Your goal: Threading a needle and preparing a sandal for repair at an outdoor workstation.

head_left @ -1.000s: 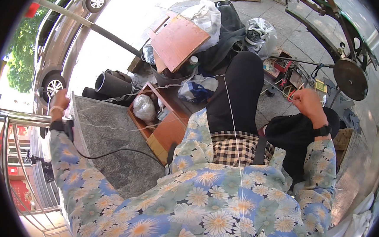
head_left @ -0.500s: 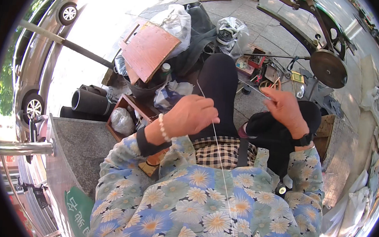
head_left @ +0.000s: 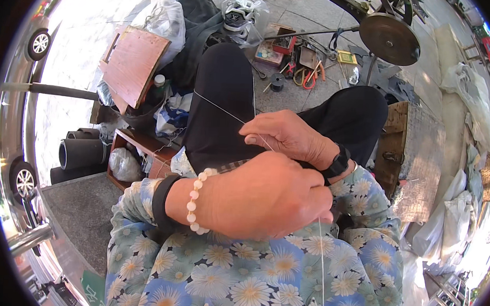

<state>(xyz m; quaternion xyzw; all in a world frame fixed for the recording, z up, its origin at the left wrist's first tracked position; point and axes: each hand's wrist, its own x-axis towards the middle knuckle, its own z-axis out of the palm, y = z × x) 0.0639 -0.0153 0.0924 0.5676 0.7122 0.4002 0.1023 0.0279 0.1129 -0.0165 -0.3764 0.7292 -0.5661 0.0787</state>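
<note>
My left hand [head_left: 264,198], with a pale bead bracelet [head_left: 192,206] at the wrist, is closed close to my chest. A white thread [head_left: 322,264] hangs from its fingertips down over my flowered smock [head_left: 260,277]. Just beyond it, my right hand [head_left: 294,134] is closed on the same thread, a dark wristwatch [head_left: 340,161] on that wrist. One length of thread crosses my left thigh [head_left: 221,90] to the right fingers, and another runs up along the inner side of that knee. Between the two hands a short stretch is visible. The left hand partly covers the right forearm.
Scissors with orange handles [head_left: 311,78], a dark spool [head_left: 277,82] and small boxes lie beyond my knees. A hand-cranked machine's wheel [head_left: 389,39] stands at far right. Left are a pink board [head_left: 135,65], a wooden drawer [head_left: 123,140] and black rolls [head_left: 79,153]. A wooden box [head_left: 418,158] sits right.
Both hands have come back toward my chest, the left moving rightward in front of the right. My knees appear further apart, and the view has turned to the right.
</note>
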